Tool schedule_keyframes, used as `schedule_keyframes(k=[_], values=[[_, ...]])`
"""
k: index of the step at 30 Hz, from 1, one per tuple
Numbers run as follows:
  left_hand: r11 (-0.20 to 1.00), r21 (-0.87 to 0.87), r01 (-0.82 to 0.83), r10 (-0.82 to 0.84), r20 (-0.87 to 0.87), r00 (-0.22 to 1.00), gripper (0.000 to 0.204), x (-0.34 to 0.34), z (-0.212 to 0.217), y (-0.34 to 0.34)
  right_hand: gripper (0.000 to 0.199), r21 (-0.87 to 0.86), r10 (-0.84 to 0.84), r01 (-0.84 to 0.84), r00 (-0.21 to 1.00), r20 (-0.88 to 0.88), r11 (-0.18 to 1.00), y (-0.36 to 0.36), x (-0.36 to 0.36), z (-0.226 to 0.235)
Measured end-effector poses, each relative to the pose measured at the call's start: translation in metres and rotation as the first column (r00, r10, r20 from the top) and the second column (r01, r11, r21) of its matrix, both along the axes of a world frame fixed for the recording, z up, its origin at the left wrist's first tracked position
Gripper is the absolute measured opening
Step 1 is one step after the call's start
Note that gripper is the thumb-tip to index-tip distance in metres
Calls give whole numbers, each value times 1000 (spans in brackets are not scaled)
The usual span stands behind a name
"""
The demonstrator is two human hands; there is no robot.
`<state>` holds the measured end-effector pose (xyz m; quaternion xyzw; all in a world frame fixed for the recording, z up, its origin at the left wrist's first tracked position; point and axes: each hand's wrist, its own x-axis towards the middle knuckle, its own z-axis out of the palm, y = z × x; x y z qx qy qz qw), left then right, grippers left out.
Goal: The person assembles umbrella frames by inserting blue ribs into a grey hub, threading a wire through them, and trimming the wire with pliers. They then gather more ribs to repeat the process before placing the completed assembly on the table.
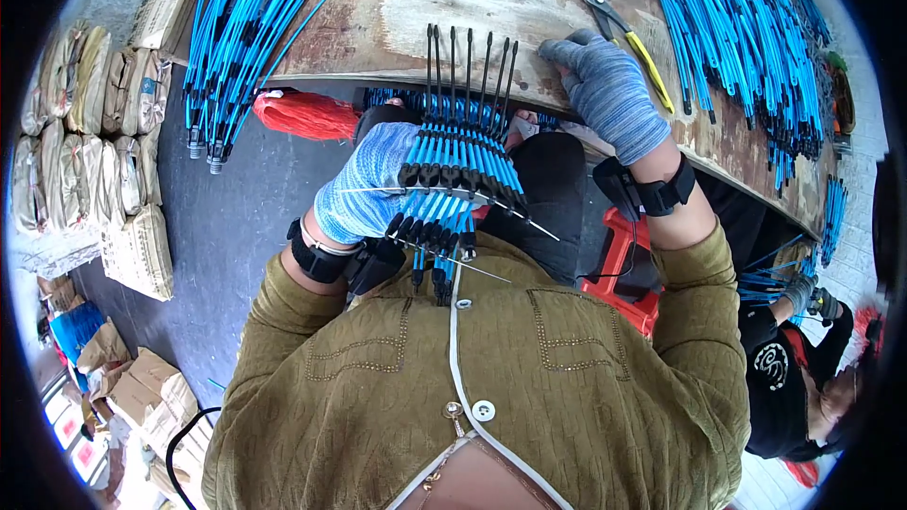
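My left hand (pixel 373 179), in a pale blue knit glove, is closed around a fan of blue rods (pixel 463 153) with black ends, like umbrella ribs. Thin metal wires (pixel 515 206) run crosswise through the black ends, and their tips stick out to the right. The palm side of this hand is hidden. My right hand (pixel 612 99), in a grey-blue glove, lies over the table edge. Its fingers are loosely bent, the thumb apart, with nothing visible between them. Beside it on the table lie yellow-handled pliers (pixel 635 49).
The worn wooden table (pixel 364 14) carries blue rod bundles at left (pixel 248 38) and right (pixel 742 33). A red plastic bundle (pixel 307 116) hangs under its edge; a red stool (pixel 619 269) stands by my legs. Wrapped packs (pixel 90 123) are stacked left. Another person (pixel 803 368) works at right.
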<state>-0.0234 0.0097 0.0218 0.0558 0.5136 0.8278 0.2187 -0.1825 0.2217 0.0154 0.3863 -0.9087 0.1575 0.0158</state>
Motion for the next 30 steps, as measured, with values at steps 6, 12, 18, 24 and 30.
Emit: schedule_keyframes(k=[6, 12, 18, 24, 30], values=[[945, -327, -22, -153, -500, 852, 43, -16, -11, -3, 23, -68, 61, -59, 998, 24, 996, -6, -12, -3], [989, -91, -116, 67, -420, 905, 29, -17, -14, 1, 23, -58, 114, -114, 993, -9, 992, -12, -18, -2], [772, -539, -338, -170, -686, 707, 30, -17, -22, -5, 22, -145, 201, -198, 980, 6, 969, -16, -29, -7], [989, -141, -39, 1, -257, 966, 27, -19, -16, -6, 20, -127, 250, -251, 968, -23, 960, -24, -38, -9], [999, -4, -48, 48, -69, 996, 26, -16, -15, -4, 21, 2, 244, -244, 968, -53, 970, -31, -39, -1]])
